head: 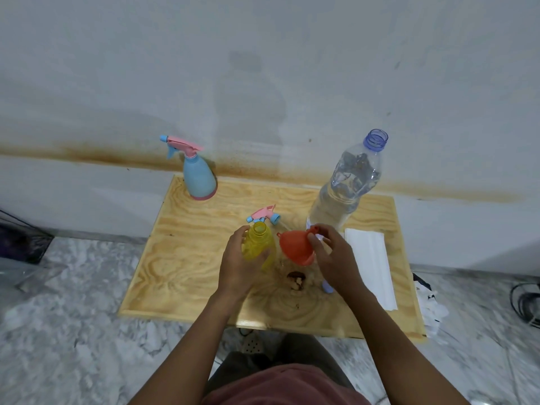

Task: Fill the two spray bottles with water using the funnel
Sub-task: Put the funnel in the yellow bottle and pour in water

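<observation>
My left hand [238, 263] grips a yellow spray bottle [257, 241] with its neck open, upright on the wooden table [187, 258]. Its pink and blue spray head [264, 215] lies just behind it. My right hand [333, 258] pinches the rim of an orange funnel [295, 246], held just right of the yellow bottle. A blue spray bottle [198, 176] with its pink head on stands at the table's far left corner. A large clear water bottle [347, 182], uncapped and partly full, stands at the far right.
A folded white paper [369, 264] lies on the table's right side. A small blue cap [327, 287] sits under my right wrist, and a dark knot [296, 280] marks the wood nearby. The wall is right behind the table. Cables [526, 302] lie on the floor at right.
</observation>
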Demonstrator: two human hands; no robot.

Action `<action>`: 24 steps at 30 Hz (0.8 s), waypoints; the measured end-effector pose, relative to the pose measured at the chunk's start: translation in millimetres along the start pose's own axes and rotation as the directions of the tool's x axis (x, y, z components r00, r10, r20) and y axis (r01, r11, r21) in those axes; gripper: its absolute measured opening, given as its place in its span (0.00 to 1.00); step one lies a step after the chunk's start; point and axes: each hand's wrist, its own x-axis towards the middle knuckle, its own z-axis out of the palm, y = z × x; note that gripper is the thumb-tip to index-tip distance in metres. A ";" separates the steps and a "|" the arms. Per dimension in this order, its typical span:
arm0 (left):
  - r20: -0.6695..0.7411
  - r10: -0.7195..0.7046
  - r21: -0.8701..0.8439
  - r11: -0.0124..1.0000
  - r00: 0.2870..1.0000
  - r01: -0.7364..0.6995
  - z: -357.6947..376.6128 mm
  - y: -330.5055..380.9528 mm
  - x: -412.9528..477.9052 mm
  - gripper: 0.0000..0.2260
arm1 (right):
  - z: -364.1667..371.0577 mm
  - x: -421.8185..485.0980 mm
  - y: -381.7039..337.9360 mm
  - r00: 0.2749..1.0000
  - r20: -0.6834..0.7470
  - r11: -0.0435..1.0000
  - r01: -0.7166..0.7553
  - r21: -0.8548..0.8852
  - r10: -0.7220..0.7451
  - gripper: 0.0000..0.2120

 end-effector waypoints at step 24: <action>-0.004 0.095 -0.088 0.992 0.995 -0.095 -78.9 92.3 -4.7 0.05 | -3.5 29.9 -88.9 0.782 0.608 0.898 -0.356 0.258 0.136 0.24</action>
